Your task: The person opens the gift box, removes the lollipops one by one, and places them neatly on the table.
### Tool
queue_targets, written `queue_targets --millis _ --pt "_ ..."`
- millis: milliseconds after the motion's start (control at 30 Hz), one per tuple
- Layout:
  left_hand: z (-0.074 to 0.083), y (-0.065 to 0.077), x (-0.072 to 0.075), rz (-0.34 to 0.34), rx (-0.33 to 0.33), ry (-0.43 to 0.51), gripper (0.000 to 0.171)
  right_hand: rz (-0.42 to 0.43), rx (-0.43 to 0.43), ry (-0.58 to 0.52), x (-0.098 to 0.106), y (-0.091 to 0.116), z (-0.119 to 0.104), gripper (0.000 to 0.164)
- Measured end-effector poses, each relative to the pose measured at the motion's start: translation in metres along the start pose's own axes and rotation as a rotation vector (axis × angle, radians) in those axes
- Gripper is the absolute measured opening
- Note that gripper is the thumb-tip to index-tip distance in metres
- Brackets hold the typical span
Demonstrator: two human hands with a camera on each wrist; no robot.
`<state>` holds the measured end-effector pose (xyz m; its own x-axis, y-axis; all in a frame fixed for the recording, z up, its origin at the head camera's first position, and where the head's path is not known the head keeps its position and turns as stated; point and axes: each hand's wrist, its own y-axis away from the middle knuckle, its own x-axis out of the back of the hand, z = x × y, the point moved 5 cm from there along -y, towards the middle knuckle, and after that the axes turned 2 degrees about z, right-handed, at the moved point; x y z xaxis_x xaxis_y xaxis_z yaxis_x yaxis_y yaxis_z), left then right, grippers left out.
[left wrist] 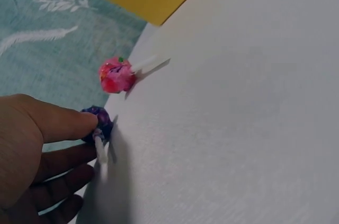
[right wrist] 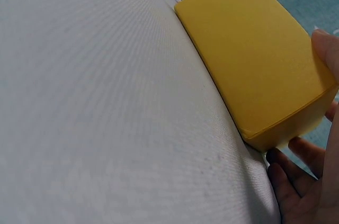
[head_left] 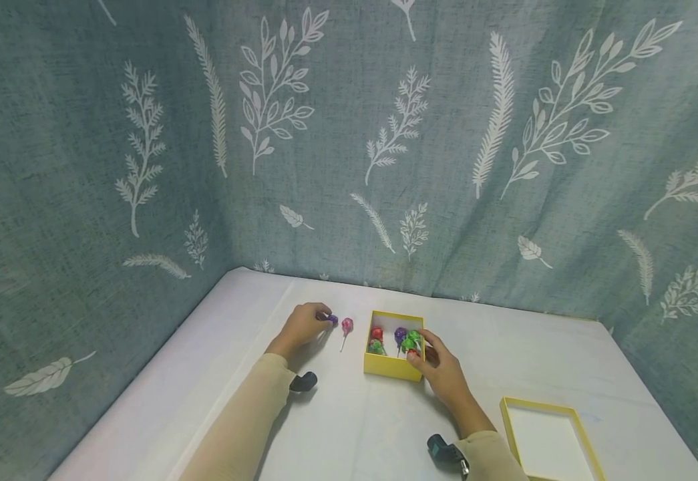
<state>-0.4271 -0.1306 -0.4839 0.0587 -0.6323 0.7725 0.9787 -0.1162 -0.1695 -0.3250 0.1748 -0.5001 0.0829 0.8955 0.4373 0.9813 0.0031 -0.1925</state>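
Note:
In the head view my left hand (head_left: pixel 303 326) pinches a purple-wrapped lollipop (head_left: pixel 333 321) over the left part of the table. Its white stick points down past my thumb in the left wrist view, where the purple head (left wrist: pixel 104 126) shows. A pink lollipop (head_left: pixel 347 325) lies just right of it. My right hand (head_left: pixel 445 374) grips the right side of an open yellow box (head_left: pixel 392 367), thumb at the near right corner, fingers along the outer wall. Inside the box lie several lollipops in red, green and purple wrappers, some partly hidden by the front wall and my thumb.
A shallow yellow-rimmed lid (head_left: pixel 509 427) with a white inside lies at the right, beside my right sleeve. The white-covered table (head_left: pixel 355 414) ends at a teal curtain (head_left: pixel 336 234) with white leaf prints, behind and on both sides.

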Motion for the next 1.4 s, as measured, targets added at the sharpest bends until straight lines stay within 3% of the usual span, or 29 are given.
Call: queue_targets --millis 333,533,833,1167,1400 --pt "0.003 0.004 0.001 0.007 0.018 -0.006 0.025 -0.012 -0.033 -0.006 0.000 0.000 0.000 0.065" --pt "0.009 0.003 0.010 0.028 0.009 -0.031 0.023 -0.011 -0.036 0.005 0.001 0.000 -0.002 0.065" --pt "0.048 0.001 0.011 0.019 -0.055 -0.025 0.020 -0.005 -0.040 0.010 0.001 0.001 -0.005 0.066" --pt "0.094 0.002 -0.007 -0.025 -0.112 0.073 0.023 -0.006 -0.055 0.006 0.001 -0.001 -0.002 0.065" --pt "0.117 0.001 -0.024 -0.034 -0.193 0.050 0.025 -0.012 -0.062 0.001 0.001 -0.001 0.000 0.065"
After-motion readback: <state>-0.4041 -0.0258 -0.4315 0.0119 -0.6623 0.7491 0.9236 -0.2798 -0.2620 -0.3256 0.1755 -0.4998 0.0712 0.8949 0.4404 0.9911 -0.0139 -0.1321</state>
